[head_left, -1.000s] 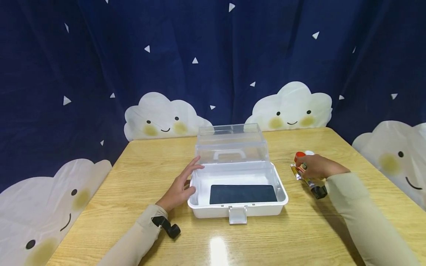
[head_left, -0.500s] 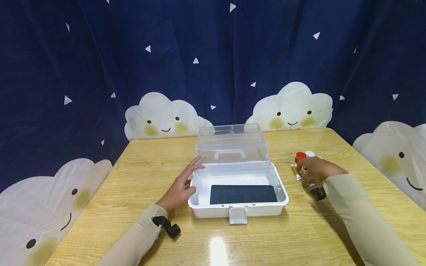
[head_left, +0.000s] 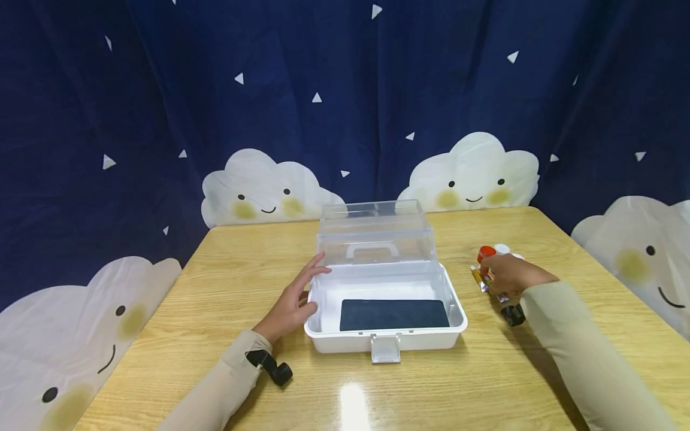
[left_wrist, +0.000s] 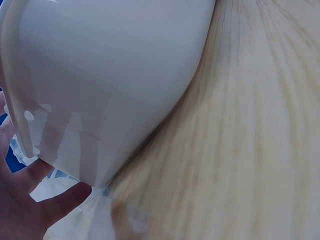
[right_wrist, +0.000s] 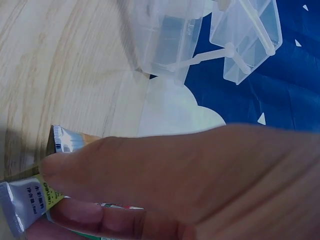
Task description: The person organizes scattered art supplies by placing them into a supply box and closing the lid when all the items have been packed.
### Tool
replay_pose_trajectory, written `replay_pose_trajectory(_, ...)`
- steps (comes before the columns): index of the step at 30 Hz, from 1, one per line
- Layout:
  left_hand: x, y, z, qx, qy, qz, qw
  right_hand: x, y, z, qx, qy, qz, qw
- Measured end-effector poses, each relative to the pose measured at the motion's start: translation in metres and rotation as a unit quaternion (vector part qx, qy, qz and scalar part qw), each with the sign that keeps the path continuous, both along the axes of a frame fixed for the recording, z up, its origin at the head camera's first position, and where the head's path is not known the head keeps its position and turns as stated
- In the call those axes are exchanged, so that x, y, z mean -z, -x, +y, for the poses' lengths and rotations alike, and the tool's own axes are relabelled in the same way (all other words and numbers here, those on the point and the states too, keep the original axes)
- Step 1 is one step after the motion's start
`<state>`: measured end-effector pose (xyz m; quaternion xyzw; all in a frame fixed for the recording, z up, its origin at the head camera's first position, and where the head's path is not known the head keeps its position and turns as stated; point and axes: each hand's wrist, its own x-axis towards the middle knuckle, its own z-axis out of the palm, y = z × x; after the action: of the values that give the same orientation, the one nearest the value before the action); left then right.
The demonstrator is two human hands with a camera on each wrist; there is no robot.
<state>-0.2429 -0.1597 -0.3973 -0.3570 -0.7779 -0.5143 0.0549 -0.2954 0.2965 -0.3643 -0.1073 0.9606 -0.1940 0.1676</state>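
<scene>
A white plastic box (head_left: 345,343) with a clear lid (head_left: 375,230) tipped back stands mid-table, a dark rectangular panel (head_left: 395,315) showing at its base. Against the box's left end rests my left hand (head_left: 287,312), its fingers extended along the rim and wall. My right hand (head_left: 518,274) reaches down among small paint tubes (head_left: 478,278) to the right of the box. In the right wrist view, its thumb and fingers pinch a silver paint tube with a yellow label (right_wrist: 49,192). Another silver tube (right_wrist: 69,140) lies beyond the thumb, and the hand hides others.
Just behind the right hand stand a red-topped container (head_left: 486,254) and white round lids (head_left: 502,248). The box's clear latch (head_left: 385,348) hangs down in front. A dark blue curtain (head_left: 372,108) with white clouds borders the wooden table (head_left: 253,257).
My right hand has shifted slightly left and toward me among the tubes, uncovering more of the white lids. The left hand and the box have stayed put.
</scene>
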Motion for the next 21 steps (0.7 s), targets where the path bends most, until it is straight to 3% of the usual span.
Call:
replay_pose_trajectory(6, -0.0006, -0.0009, 0.0002, -0.005, 0.002, -0.006, 1.0000, 0.0032, 0.0014, -0.0023, -0.007, -0.021, 0.024, 0.9995)
replay_pose_trajectory(11, -0.0014, -0.0026, 0.0005, -0.006, 0.004, -0.007, 1.0000, 0.0063, 0.0018, -0.0039, 0.012, -0.019, 0.014, 0.9997)
replay_pose_trajectory(21, -0.0011, -0.0022, 0.0002, -0.012, 0.008, -0.009, 0.9999, 0.0015, -0.0008, -0.0070, 0.008, -0.018, 0.014, 0.9997)
